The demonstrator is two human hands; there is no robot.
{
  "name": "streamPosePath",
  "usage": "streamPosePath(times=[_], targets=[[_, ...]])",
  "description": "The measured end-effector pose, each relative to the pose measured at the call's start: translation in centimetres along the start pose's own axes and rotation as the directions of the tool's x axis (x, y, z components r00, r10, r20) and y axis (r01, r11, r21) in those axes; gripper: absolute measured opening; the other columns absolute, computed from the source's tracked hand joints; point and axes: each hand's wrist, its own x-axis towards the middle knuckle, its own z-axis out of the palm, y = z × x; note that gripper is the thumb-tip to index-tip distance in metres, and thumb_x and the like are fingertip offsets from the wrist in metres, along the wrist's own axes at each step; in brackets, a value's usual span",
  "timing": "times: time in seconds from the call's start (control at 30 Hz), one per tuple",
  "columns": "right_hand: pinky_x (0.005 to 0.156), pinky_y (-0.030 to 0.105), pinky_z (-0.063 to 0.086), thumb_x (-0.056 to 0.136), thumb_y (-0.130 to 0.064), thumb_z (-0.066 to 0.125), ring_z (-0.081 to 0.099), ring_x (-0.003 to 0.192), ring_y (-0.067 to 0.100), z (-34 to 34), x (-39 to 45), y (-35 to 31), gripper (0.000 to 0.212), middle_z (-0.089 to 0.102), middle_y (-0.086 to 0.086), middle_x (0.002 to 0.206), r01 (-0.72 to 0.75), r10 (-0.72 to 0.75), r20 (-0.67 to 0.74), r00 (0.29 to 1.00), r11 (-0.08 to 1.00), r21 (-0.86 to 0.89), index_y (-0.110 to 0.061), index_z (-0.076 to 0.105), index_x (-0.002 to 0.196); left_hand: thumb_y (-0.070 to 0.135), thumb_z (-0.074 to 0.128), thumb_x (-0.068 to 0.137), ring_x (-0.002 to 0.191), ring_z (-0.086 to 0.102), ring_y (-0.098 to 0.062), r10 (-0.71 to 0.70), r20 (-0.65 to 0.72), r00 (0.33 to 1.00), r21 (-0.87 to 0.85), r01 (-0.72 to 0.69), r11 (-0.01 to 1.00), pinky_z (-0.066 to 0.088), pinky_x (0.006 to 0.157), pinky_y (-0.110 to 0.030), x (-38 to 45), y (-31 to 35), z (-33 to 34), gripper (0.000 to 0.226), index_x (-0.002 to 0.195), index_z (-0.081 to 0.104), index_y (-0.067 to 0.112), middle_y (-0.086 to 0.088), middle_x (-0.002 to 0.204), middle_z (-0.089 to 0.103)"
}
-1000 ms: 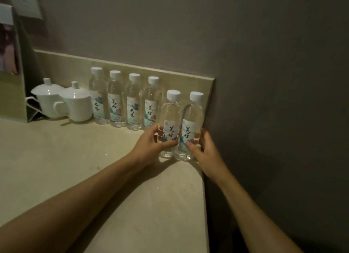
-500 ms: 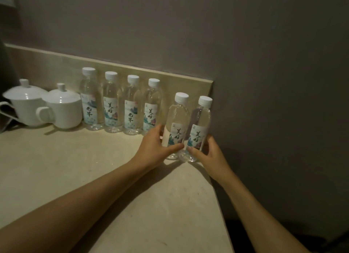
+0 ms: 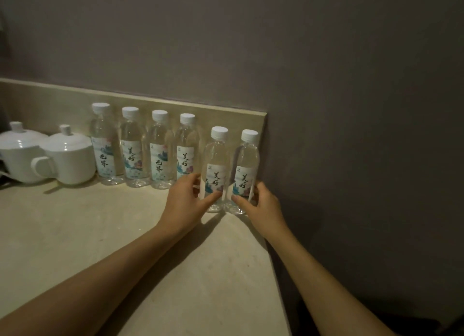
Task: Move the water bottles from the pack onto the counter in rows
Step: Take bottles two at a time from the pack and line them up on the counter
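Several clear water bottles with white caps stand upright on a beige counter [image 3: 75, 235]. A row of them [image 3: 145, 150] lines the low backsplash. Two more stand a little forward at the counter's right end. My left hand [image 3: 185, 202] grips the lower part of the left front bottle [image 3: 216, 160], thumb across its front. My right hand [image 3: 261, 207] grips the base of the right front bottle [image 3: 247, 160], which stands close to the side wall. Both bottles rest on the counter, side by side and nearly touching. The pack is out of view.
Two white lidded cups [image 3: 67, 157] stand at the left of the bottle row. A low beige backsplash [image 3: 226, 114] runs behind the bottles. A grey wall [image 3: 351, 160] closes the right side, and the counter's right edge [image 3: 278, 285] drops off beside it.
The two front bottles, tilted half a second ago, now stand upright. The view has shifted to the right. Both hands keep their hold low on the bottles.
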Motion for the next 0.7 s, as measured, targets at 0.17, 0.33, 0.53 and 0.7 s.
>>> streamPosePath(times=[0.17, 0.33, 0.53, 0.7], targets=[[0.086, 0.033, 0.056, 0.082, -0.028, 0.073, 0.061, 0.103, 0.014, 0.2, -0.5, 0.4, 0.040, 0.061, 0.001, 0.119, -0.010, 0.008, -0.030, 1.000, 0.998, -0.066, -0.020, 0.054, 0.117, 0.048, 0.078, 0.070, 0.072, 0.056, -0.002, -0.035, -0.022, 0.999, 0.231, 0.040, 0.972, 0.049, 0.059, -0.020, -0.1, -0.4, -0.2, 0.037, 0.086, 0.053, 0.026, 0.015, 0.078, 0.056], [0.083, 0.041, 0.057, 0.085, -0.028, 0.070, 0.064, 0.095, 0.018, 0.9, 0.3, 0.2, 0.034, 0.063, 0.004, 0.112, -0.021, 0.017, -0.037, 0.999, 0.994, -0.108, -0.016, 0.057, 0.114, 0.047, 0.073, 0.077, 0.068, 0.057, -0.001, -0.019, 0.042, 0.999, 0.323, 0.004, 0.946, 0.052, 0.060, -0.022, 0.8, -0.3, -0.3, 0.026, 0.082, 0.055, 0.029, 0.016, 0.072, 0.055], [0.080, 0.043, 0.057, 0.083, -0.028, 0.073, 0.065, 0.089, 0.021, 1.7, 1.7, 0.1, 0.028, 0.065, 0.007, 0.104, -0.020, 0.007, -0.088, 0.996, 0.989, -0.145, -0.013, 0.059, 0.102, 0.054, 0.056, 0.089, 0.072, 0.061, -0.020, 0.021, 0.141, 0.990, 0.686, -0.113, 0.719, 0.051, 0.065, -0.031, 2.4, 0.6, -0.5, 0.044, 0.094, 0.067, 0.011, -0.005, 0.083, 0.067], [0.080, 0.044, 0.056, 0.081, -0.028, 0.074, 0.066, 0.087, 0.023, 2.2, 2.6, 0.1, 0.030, 0.066, 0.008, 0.102, -0.019, 0.003, -0.103, 0.995, 0.987, -0.161, -0.010, 0.060, 0.101, 0.049, 0.047, 0.096, 0.075, 0.064, -0.024, -0.059, 0.188, 0.980, 0.702, -0.092, 0.706, 0.055, 0.074, -0.036, 3.1, 0.5, 0.1, 0.043, 0.085, 0.064, 0.010, -0.009, 0.085, 0.067]])
